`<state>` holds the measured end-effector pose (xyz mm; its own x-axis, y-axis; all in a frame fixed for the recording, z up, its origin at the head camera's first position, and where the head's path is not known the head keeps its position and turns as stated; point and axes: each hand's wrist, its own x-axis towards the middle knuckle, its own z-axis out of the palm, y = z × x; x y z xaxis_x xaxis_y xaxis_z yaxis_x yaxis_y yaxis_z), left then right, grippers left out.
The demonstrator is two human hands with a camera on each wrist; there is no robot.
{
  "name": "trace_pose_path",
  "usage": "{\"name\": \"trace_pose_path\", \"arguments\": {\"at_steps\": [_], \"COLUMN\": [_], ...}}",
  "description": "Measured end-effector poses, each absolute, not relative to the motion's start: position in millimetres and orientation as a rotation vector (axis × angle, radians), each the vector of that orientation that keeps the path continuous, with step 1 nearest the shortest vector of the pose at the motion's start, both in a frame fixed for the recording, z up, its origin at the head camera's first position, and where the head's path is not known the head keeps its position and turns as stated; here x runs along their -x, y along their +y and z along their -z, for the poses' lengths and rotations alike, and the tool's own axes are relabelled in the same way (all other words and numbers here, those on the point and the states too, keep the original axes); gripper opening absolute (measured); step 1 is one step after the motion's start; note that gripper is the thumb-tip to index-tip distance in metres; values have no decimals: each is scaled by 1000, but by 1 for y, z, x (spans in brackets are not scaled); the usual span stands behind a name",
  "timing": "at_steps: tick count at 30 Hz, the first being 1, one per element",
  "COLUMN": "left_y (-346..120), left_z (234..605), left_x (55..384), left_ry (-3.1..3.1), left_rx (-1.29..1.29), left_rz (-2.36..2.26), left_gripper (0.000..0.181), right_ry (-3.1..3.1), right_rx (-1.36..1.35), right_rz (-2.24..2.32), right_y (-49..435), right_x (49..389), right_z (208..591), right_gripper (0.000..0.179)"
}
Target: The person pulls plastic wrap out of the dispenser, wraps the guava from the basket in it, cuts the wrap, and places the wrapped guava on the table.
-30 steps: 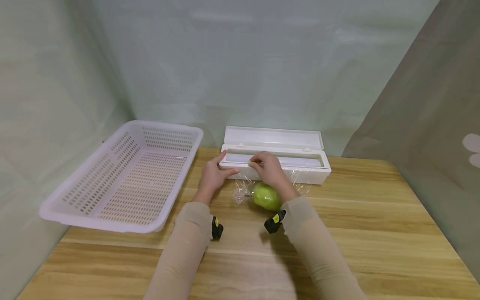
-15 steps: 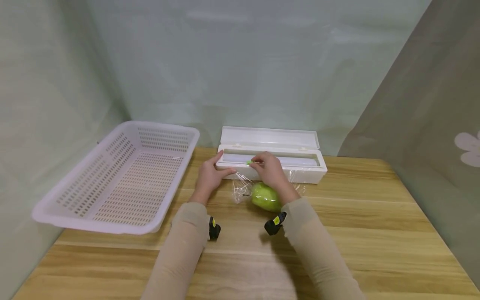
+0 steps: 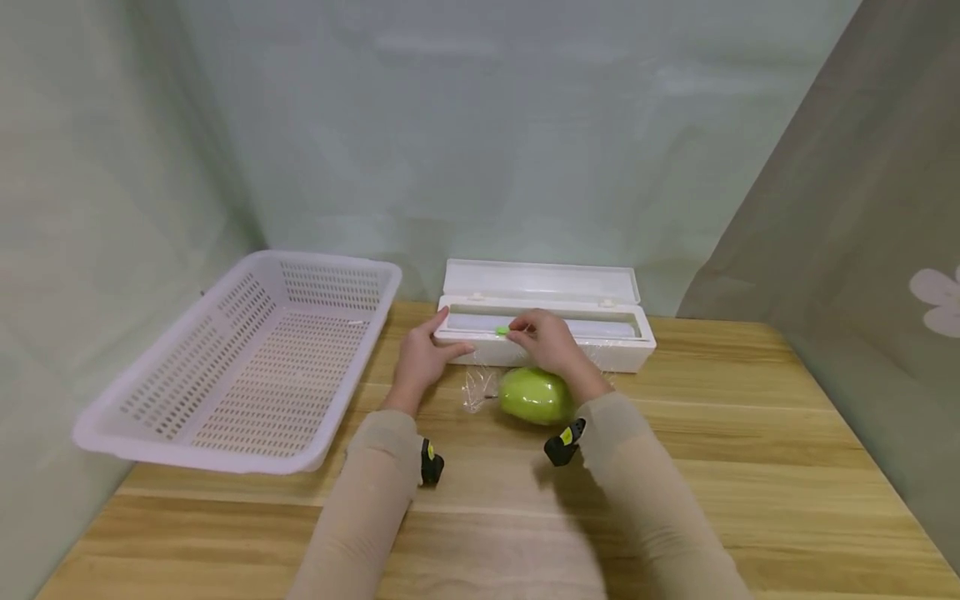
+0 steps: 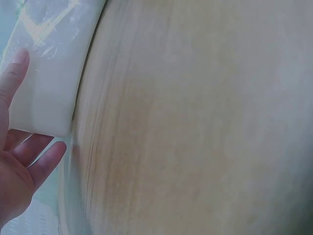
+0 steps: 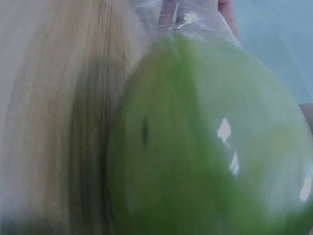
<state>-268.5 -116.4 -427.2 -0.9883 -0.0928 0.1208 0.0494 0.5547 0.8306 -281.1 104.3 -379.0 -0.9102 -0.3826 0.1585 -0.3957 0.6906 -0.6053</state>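
Note:
A white cling film box [image 3: 555,357] with its lid raised stands toward the back of the table, a pale roll inside. My left hand [image 3: 422,360] grips its left end, thumb on the front face; the left wrist view shows the fingers round that end. With thumb and fingertips my right hand [image 3: 546,340] pinches the small green slider [image 3: 502,331] on the box's front edge. Below the right hand lies a smooth green fruit [image 3: 534,397] with a dark stem to the left, covered in clear cling film [image 3: 474,390]. The fruit fills much of the right wrist view.
A white perforated plastic basket [image 3: 360,367] stands on the left of the wooden table [image 3: 750,467]. Grey-green sheeting [image 3: 525,150] hangs behind and at the sides, close behind the raised lid [image 3: 542,279].
My right hand has shifted slightly right with the green slider, which now shows more. The film left of the fruit looks slacker near the box. My left hand keeps its grip.

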Motion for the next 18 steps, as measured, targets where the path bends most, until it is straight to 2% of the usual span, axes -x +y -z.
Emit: {"name": "trace_pose_path", "arguments": {"at_steps": [18], "left_y": [-117], "left_z": [428], "left_x": [269], "left_ry": [-2638], "left_rx": [-28], "left_rz": [1402], "left_gripper": [86], "right_ry": [-2855], "right_rx": [-709], "right_rz": [-1078], "right_y": [109], "right_x": [288], "right_z": [384], "right_gripper": [22]}}
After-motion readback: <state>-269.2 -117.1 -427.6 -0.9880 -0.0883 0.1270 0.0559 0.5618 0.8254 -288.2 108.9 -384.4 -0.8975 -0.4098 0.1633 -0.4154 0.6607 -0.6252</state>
